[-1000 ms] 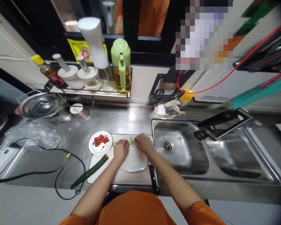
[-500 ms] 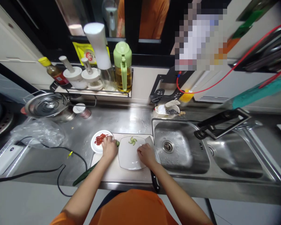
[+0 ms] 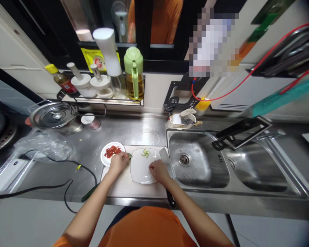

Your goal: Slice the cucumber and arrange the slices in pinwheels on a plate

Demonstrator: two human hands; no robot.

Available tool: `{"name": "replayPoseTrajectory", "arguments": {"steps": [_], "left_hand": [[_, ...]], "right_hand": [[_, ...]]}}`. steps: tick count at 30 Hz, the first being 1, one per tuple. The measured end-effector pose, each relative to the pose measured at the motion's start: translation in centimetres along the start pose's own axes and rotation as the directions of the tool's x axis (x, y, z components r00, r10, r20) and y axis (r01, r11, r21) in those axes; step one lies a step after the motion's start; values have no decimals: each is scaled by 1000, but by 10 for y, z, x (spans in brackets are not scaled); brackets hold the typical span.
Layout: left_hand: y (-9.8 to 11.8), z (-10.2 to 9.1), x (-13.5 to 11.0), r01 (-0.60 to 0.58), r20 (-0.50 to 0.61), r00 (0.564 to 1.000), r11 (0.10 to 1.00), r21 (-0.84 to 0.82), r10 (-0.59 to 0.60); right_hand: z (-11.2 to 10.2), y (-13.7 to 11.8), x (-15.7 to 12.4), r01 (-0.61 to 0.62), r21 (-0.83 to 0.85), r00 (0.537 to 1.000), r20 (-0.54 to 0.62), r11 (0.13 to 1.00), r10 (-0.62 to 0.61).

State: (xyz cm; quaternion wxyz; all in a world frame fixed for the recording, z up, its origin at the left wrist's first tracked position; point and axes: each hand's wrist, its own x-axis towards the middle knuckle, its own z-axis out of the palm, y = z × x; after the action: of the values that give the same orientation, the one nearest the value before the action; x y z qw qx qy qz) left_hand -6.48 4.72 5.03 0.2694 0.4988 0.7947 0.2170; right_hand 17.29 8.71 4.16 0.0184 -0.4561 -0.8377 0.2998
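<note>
A white square plate (image 3: 141, 168) lies on a pale cutting board (image 3: 134, 188), with a few cucumber slices (image 3: 145, 153) arranged near its far edge. My right hand (image 3: 158, 171) rests on the plate's right side, fingers curled. My left hand (image 3: 118, 161) sits at the plate's left edge, fingers pinched at a green cucumber piece (image 3: 129, 156). A small round plate of chopped red chili (image 3: 112, 151) is just beyond my left hand. A whole cucumber (image 3: 89, 193) pokes out under my left forearm. A black knife handle (image 3: 170, 199) lies by my right wrist.
A double steel sink (image 3: 198, 161) with a black faucet (image 3: 237, 133) lies to the right. A rack of oil and seasoning bottles (image 3: 105, 82) stands at the back. A steel pot lid (image 3: 53, 116), a plastic bag (image 3: 45, 145) and a black cable (image 3: 67, 181) are on the left counter.
Both hands left the cucumber slices at the plate's far edge. My left hand went left to the cucumber piece, my right hand drew back onto the plate's right side.
</note>
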Motion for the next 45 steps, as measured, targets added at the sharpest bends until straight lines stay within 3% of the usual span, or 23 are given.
{"name": "replayPoseTrajectory", "arguments": {"steps": [3, 7, 12, 17, 19, 23, 26, 29, 34, 38, 41, 45], "left_hand": [[6, 4, -6, 69, 91, 995, 954, -291, -44], [23, 24, -12, 248, 285, 953, 794, -555, -98], [38, 43, -19, 347, 410, 910, 672, -655, -70], [42, 51, -27, 456, 496, 864, 562, -690, -91], [44, 54, -30, 557, 561, 814, 469, -685, -149], [47, 59, -36, 734, 716, 665, 358, -577, -210], [49, 62, -37, 812, 820, 559, 285, -509, -126], [51, 65, -37, 846, 861, 508, 208, -491, -34], [54, 65, -34, 823, 836, 546, 155, -547, 55], [55, 70, -30, 765, 774, 631, 211, -608, -56], [57, 78, -27, 661, 656, 739, 346, -665, -150], [61, 88, -22, 469, 491, 854, 663, -583, -172]], "right_hand": [[1, -4, 3, -12, 163, 997, -68, 987, 23], [-2, -12, 10, -62, 475, 980, -136, 878, 143], [-6, -14, 16, -139, 694, 976, -26, 707, 218], [-3, -8, 11, -201, 734, 964, 30, 649, 265], [-5, -6, 7, -200, 741, 964, 33, 641, 263], [-13, -3, -2, -177, 733, 978, 59, 656, 198], [-21, -1, -7, -155, 721, 988, 93, 675, 127], [-29, 4, -10, -155, 719, 987, 134, 678, 83], [-37, 14, -10, -136, 708, 988, 147, 693, 45], [-36, 25, -4, -124, 665, 990, 130, 736, 50], [-34, 33, 3, -140, 518, 988, 127, 844, 86], [-34, 40, 12, -173, 231, 982, 110, 957, 151]]}}
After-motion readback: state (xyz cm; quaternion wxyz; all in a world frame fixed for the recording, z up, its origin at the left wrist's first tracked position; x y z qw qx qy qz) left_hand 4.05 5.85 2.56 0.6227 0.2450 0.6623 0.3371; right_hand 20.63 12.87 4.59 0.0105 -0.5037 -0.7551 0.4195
